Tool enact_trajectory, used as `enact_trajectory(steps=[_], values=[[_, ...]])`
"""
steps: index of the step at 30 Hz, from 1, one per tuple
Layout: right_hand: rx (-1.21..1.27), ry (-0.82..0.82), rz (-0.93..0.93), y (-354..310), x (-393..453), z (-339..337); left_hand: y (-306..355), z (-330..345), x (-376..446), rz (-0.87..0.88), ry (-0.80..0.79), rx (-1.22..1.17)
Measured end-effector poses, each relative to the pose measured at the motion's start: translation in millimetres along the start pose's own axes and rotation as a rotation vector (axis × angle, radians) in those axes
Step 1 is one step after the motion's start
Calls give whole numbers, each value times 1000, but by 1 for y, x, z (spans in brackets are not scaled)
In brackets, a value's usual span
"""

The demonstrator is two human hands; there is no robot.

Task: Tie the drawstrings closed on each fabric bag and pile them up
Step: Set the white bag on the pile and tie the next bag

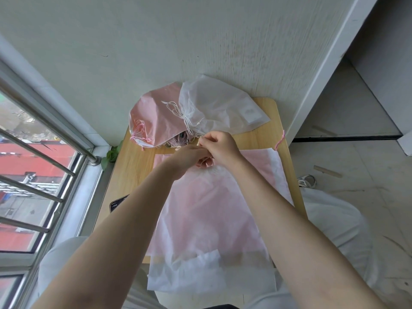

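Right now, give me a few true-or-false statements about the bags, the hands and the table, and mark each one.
1. Both hands, left hand and right hand, meet at the gathered mouth of the near white translucent fabric bag. True.
2. The far white fabric bag lies on the floor. False: it rests atop a pink fabric bag on the light wooden table.
3. A dark phone lies at the table's left edge. True.
4. The pink bag's drawstring is blue. False: it is pink.

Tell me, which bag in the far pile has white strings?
The white bag lying on top, at the right of the pile. Its tied cord is white, while the pink bag beside it has a pink cord.
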State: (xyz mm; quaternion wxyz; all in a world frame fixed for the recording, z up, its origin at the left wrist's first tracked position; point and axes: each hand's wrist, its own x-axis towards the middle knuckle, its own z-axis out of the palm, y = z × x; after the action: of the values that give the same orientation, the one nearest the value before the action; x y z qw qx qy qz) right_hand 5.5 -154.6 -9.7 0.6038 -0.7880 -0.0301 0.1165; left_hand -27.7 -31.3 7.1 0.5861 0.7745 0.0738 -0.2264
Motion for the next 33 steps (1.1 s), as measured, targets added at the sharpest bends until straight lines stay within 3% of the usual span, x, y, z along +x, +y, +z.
enact_trajectory(steps=[3,6,12,15,19,21,27,33], values=[[-103,-10,-7,-3,-2,-3,-1,-3,2,15,62,-31],[-396,-3,26,0,-3,-19,-12,-9,10,-50,206,-59],[-700,264,177,11,-2,-64,-26,-13,12,-135,287,-141],[-823,133,104,5,-2,-60,-25,-9,12,-116,248,-135],[-584,-190,111,-7,-5,-33,-20,-6,10,-109,205,-149],[-609,-292,138,-5,-7,-24,-19,-6,10,-113,218,-143],[-517,-295,63,-9,-10,-24,-24,-13,9,-122,243,-193],[-723,-398,45,-8,-14,-13,-20,-11,3,-69,189,-186]])
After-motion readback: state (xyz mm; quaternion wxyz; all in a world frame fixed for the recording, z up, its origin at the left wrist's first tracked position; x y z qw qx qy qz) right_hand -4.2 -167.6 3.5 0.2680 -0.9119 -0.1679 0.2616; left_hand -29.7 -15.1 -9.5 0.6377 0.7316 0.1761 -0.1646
